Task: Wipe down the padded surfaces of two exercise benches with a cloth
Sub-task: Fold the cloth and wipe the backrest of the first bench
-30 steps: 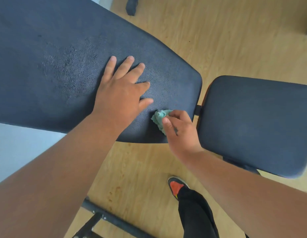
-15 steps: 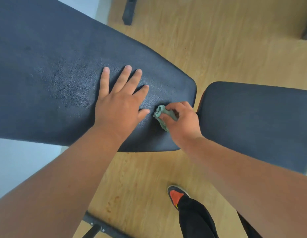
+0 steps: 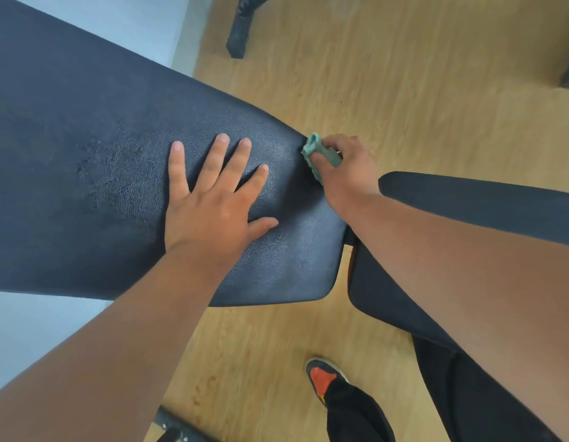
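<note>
At frame centre, backrest pad (image 3: 85,161) is steadied by flat, spread left hand (image 3: 209,212); teal cloth (image 3: 321,154), gripped by right hand (image 3: 346,170), is wiped along its upper edge.

Both forearms (image 3: 452,266) are bare, with no sleeves, watch or rings showing on the left hand (image 3: 209,215) or right hand (image 3: 346,170). Black trousers (image 3: 356,413) cover the leg, above a black shoe (image 3: 324,378) with an orange-red toe panel.
</note>
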